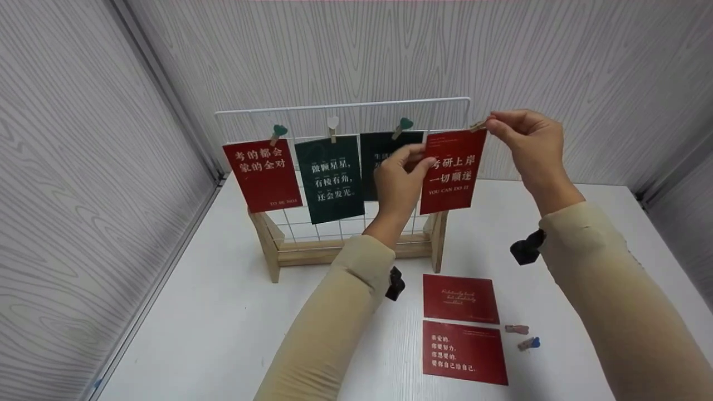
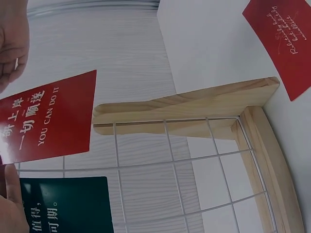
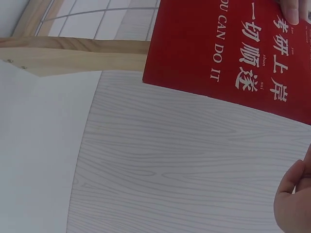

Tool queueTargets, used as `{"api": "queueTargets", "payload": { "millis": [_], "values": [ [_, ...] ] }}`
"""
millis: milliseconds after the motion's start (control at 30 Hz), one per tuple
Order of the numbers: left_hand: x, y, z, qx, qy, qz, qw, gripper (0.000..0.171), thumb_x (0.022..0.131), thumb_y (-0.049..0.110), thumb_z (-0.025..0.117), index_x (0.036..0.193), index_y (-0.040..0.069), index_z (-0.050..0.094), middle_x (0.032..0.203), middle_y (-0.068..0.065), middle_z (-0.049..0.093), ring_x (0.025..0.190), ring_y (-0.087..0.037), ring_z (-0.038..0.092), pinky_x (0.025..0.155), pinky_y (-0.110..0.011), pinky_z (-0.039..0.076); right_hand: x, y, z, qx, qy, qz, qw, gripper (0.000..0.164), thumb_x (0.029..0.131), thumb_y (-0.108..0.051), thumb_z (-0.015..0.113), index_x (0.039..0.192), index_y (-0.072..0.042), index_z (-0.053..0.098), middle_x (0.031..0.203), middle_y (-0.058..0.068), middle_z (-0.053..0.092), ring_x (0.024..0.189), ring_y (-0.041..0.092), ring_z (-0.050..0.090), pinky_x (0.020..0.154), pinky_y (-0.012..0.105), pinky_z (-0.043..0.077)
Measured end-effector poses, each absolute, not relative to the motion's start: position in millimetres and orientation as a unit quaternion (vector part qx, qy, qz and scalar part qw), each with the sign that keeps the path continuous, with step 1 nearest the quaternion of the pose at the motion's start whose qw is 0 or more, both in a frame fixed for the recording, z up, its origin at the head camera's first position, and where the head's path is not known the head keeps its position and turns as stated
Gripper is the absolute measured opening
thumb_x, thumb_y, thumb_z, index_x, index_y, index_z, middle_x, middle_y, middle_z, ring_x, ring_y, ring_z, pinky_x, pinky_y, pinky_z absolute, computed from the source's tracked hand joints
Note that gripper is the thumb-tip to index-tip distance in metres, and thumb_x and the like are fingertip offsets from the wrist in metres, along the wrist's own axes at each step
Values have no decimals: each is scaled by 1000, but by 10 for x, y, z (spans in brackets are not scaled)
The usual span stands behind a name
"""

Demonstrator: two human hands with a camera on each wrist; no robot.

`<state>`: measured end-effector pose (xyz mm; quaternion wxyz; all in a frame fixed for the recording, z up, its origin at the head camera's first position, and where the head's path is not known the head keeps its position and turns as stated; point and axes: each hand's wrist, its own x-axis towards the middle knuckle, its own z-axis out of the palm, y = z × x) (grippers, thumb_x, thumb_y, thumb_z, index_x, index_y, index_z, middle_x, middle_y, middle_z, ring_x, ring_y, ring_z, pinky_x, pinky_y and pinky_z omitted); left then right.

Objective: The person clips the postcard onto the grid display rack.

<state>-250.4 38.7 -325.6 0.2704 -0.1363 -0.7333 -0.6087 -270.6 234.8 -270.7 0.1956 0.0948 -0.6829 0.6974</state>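
My left hand (image 1: 402,178) pinches a red card (image 1: 452,197) by its left edge, in front of the white wire grid (image 1: 390,102). At the card's top right corner is a small wooden clothespin (image 1: 478,126), which my right hand (image 1: 532,147) pinches by its outer end. White writing faces me, with "YOU CAN DO IT" at the bottom. In the right wrist view, left fingertips (image 3: 290,10) lie on the face of the card (image 3: 218,48). Behind my left hand a dark green card (image 1: 370,189) hangs partly hidden.
Another red card (image 1: 262,178) and a green card (image 1: 328,184) hang from heart-topped clothespins at left. A wooden base (image 1: 306,256) holds up the grid. On the white table lie two red cards (image 1: 461,298), a pink clothespin (image 1: 517,329) and a blue-hearted clothespin (image 1: 529,343).
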Motion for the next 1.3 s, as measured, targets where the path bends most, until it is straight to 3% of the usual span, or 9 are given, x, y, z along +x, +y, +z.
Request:
{"api": "queueTargets", "payload": {
  "millis": [333,667,1000,1300],
  "values": [
    [-2500,404,-3235,-107,-739,-607,271,24,86,11,71,109,6,70,98,-4,71,87,-8,63,80,-20,51,-2766,2329,-2658,76,-755,619,203,28,78,-19,78,99,-1,73,90,1,71,92,16,61,86,27,46],
    [-2515,433,-3237,-95,-739,-600,293,21,85,12,73,105,6,70,94,-3,72,81,-6,63,76,-18,51,-2798,2297,-2662,77,-770,607,180,27,80,-23,76,99,-4,74,91,1,70,96,16,60,95,32,44],
    [-2523,451,-3234,-93,-742,-599,286,21,86,12,72,106,6,70,95,-3,71,84,-8,64,76,-18,51,-2789,2296,-2699,83,-768,618,148,27,83,-23,73,102,-3,73,97,1,70,110,18,53,107,41,29],
    [-2537,454,-3237,-91,-740,-599,292,19,86,11,71,104,6,70,94,-3,71,84,-7,64,77,-19,51,-2798,2300,-2690,121,-769,615,128,18,87,-19,69,97,-4,71,97,3,68,104,18,57,103,40,36]
  ]
}}
